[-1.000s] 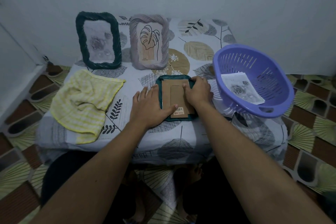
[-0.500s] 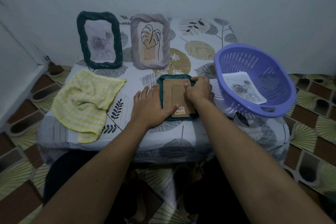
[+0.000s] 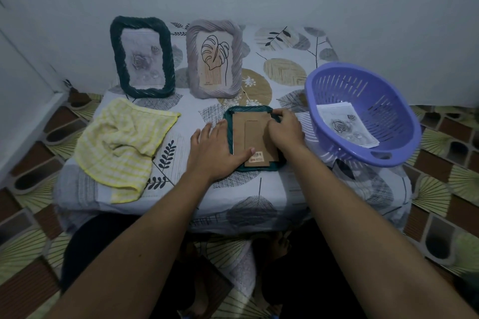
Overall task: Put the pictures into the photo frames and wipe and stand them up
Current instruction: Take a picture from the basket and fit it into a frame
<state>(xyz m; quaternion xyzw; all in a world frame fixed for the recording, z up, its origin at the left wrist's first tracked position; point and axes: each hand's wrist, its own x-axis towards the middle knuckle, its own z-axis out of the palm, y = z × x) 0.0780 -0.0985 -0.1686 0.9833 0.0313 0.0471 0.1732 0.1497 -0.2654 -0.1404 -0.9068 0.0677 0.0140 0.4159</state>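
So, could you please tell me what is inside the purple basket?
Inside the purple basket lies a paper picture printed with grey roses. Whether more sheets lie underneath it cannot be seen, since the top sheet covers that spot.

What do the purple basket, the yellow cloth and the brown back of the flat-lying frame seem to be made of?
Purple basket: moulded plastic, smooth with a slight sheen, slots cut through its wall.
Yellow cloth: soft woven fabric, probably cotton, checked and rumpled into folds.
Brown back: matt cardboard or thin fibreboard, with a barcode sticker.
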